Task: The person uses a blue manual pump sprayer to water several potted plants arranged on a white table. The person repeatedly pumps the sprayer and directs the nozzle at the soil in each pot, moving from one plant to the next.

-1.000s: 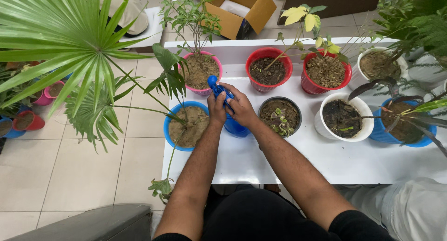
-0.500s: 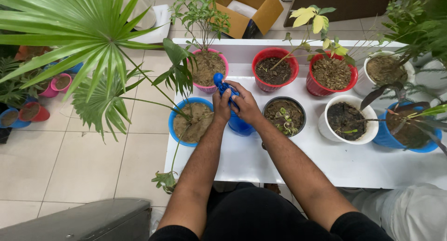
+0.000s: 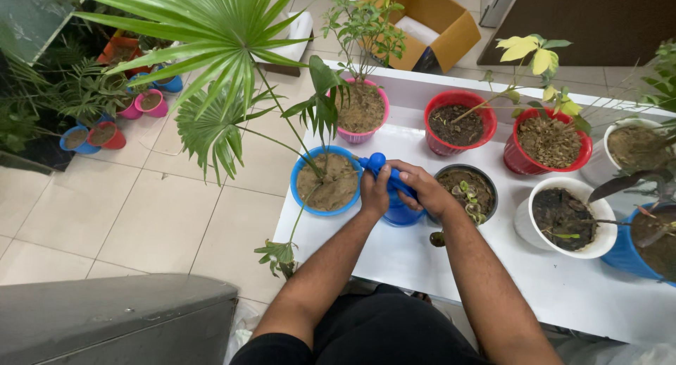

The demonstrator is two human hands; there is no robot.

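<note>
White table (image 3: 394, 266): both hands, left hand (image 3: 375, 192) and right hand (image 3: 421, 189), seemingly clasp blue spray bottle (image 3: 398, 210).

It looked like a plant nursery: potted plants (image 3: 458, 124) crowded a white worktop (image 3: 394, 259) and the tiled floor (image 3: 105, 210).

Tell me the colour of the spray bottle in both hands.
Blue, seen in the head view: spray bottle.
</note>
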